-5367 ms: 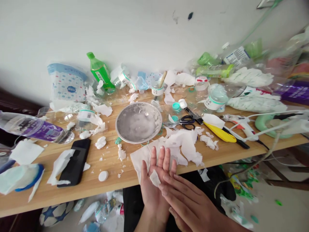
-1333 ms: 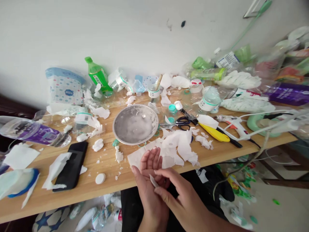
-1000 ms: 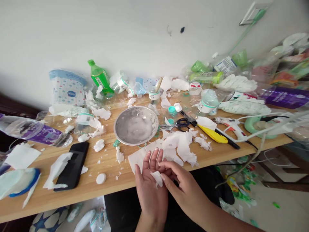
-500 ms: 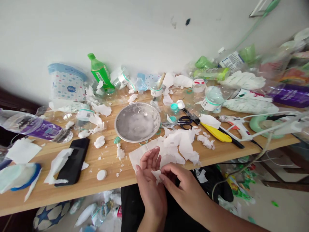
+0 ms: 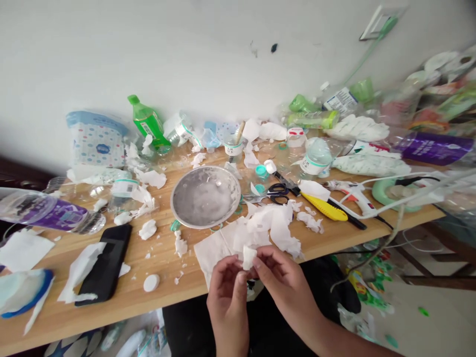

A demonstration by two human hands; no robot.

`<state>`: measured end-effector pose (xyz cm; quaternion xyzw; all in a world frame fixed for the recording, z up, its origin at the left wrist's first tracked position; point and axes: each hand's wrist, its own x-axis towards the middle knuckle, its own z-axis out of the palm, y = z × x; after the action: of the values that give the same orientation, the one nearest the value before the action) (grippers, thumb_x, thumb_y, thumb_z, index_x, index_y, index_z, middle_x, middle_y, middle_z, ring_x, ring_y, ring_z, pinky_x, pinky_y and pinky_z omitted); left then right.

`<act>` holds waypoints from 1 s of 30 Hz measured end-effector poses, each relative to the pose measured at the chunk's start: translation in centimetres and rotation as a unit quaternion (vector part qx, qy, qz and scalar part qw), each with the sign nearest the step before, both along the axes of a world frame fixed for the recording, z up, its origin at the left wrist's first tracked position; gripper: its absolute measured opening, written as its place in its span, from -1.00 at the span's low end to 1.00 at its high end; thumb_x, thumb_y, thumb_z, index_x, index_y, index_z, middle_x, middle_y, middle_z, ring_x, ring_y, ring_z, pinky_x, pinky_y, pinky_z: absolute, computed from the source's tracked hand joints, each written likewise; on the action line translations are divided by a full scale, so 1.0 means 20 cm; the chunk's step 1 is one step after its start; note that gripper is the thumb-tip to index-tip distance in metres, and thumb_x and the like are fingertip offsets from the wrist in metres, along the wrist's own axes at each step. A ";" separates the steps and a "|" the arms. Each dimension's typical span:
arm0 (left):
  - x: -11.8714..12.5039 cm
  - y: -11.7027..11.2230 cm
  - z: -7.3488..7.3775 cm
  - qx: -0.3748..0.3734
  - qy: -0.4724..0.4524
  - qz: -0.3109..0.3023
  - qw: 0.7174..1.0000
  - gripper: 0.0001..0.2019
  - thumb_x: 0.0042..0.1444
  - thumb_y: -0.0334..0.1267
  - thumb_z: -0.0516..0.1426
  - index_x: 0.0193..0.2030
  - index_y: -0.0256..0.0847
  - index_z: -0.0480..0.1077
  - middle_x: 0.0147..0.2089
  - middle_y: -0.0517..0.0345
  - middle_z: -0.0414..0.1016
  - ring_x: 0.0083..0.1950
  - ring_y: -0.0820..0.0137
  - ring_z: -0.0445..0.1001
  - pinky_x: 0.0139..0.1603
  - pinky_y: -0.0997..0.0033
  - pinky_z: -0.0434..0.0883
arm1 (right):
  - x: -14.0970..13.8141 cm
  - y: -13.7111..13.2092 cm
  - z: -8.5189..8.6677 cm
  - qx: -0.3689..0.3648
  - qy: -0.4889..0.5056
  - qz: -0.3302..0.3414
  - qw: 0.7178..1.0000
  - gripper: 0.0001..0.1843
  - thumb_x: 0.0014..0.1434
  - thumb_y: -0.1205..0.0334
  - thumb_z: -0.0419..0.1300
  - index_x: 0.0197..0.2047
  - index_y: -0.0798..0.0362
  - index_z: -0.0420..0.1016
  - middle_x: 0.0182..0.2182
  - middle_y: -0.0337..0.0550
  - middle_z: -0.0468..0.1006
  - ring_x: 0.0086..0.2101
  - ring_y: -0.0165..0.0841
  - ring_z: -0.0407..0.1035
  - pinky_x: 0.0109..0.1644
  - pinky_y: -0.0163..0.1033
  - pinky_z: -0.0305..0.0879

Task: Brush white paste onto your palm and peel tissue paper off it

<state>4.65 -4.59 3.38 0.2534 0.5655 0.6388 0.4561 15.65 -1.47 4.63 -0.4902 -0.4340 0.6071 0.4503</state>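
I see my left hand (image 5: pixel 227 292) and my right hand (image 5: pixel 282 287) low in the middle of the frame, just at the near edge of the wooden surface (image 5: pixel 163 277), and both grips pinch one small white paper wad (image 5: pixel 248 257) between their fingertips. The wad sits up between the two hands, right in front of the torn white tissue pile (image 5: pixel 260 230). Behind that pile is the round metal bowl (image 5: pixel 205 196), the black phone (image 5: pixel 104 263) lies at lower left, and the scissors (image 5: pixel 277 191) and yellow knife (image 5: pixel 324 210) lie right of the bowl.
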 end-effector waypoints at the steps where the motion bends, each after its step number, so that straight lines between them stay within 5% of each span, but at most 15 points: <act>1: 0.00 0.00 0.01 -0.023 -0.010 -0.002 1.000 -0.74 0.07 -0.12 0.35 -0.13 -0.12 0.54 -0.22 0.15 0.58 -0.21 0.39 0.57 -0.16 0.48 0.53 | 0.00 0.00 0.00 0.007 -0.003 0.004 1.000 -0.75 0.28 -0.01 0.25 -0.18 0.00 0.49 -0.29 -0.20 0.54 -0.28 -0.38 0.46 -0.17 -0.34 0.42; 10: -0.02 0.01 -0.02 -0.053 -0.089 -0.013 0.995 -0.77 0.00 -0.19 0.40 -0.23 -0.15 0.52 -0.32 0.21 0.58 -0.26 0.46 0.55 -0.17 0.55 0.50 | -0.01 0.00 -0.05 -0.036 0.038 0.035 0.998 -0.70 0.27 -0.05 0.26 -0.17 0.02 0.45 -0.28 -0.20 0.52 -0.26 -0.36 0.43 -0.11 -0.28 0.43; 14: -0.07 0.02 -0.04 -0.046 -0.076 0.020 0.996 -0.76 0.09 -0.08 0.33 -0.18 -0.15 0.56 -0.19 0.12 0.61 -0.17 0.39 0.56 -0.11 0.51 0.49 | 0.00 0.02 -0.03 -0.018 -0.005 0.040 0.999 -0.71 0.30 -0.06 0.22 -0.16 0.01 0.46 -0.31 -0.24 0.50 -0.28 -0.40 0.40 -0.16 -0.36 0.37; 17: -0.11 0.06 -0.04 -0.003 -0.143 0.053 0.988 -0.70 0.06 0.04 0.32 -0.22 -0.13 0.60 -0.11 0.05 0.65 -0.12 0.29 0.60 -0.14 0.42 0.52 | 0.02 0.05 0.02 0.028 -0.048 0.112 0.992 -0.74 0.32 -0.02 0.19 -0.22 0.01 0.48 -0.31 -0.25 0.48 -0.29 -0.42 0.36 -0.18 -0.38 0.32; 22: -0.11 0.09 -0.02 0.009 -0.386 -0.068 0.920 -0.53 0.13 0.17 0.19 -0.07 -0.17 0.63 0.16 -0.18 0.58 0.25 0.06 0.47 0.23 0.15 0.41 | 0.03 0.04 0.04 0.126 -0.179 0.270 0.938 -0.90 0.26 0.26 0.23 -0.32 0.01 0.51 -0.37 -0.26 0.59 -0.34 -0.39 0.45 -0.26 -0.36 0.33; 26: -0.07 0.08 -0.08 0.007 -0.523 -0.112 0.845 -0.62 0.19 0.02 0.15 -0.06 -0.17 0.65 0.19 -0.16 0.55 0.30 0.09 0.44 0.33 0.17 0.32 | 0.03 0.02 0.02 0.307 -0.362 0.201 0.857 -0.88 0.17 0.42 0.20 -0.36 0.02 0.39 -0.40 -0.21 0.57 -0.40 -0.32 0.47 -0.36 -0.30 0.37; 30: -0.05 0.08 -0.16 -0.011 -0.546 -0.082 0.834 -0.62 0.24 -0.02 0.07 -0.09 -0.14 0.66 0.17 -0.13 0.57 0.28 0.08 0.46 0.32 0.11 0.34 | 0.04 0.04 0.06 0.425 -0.415 0.124 0.795 -0.86 0.32 0.36 0.06 -0.29 0.02 0.38 -0.39 -0.14 0.58 -0.40 -0.28 0.50 -0.36 -0.24 0.46</act>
<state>3.75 -2.90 0.26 -0.0957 0.2090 0.6275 0.7439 16.46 -0.74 5.78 -0.3966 -0.8506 0.1504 0.3107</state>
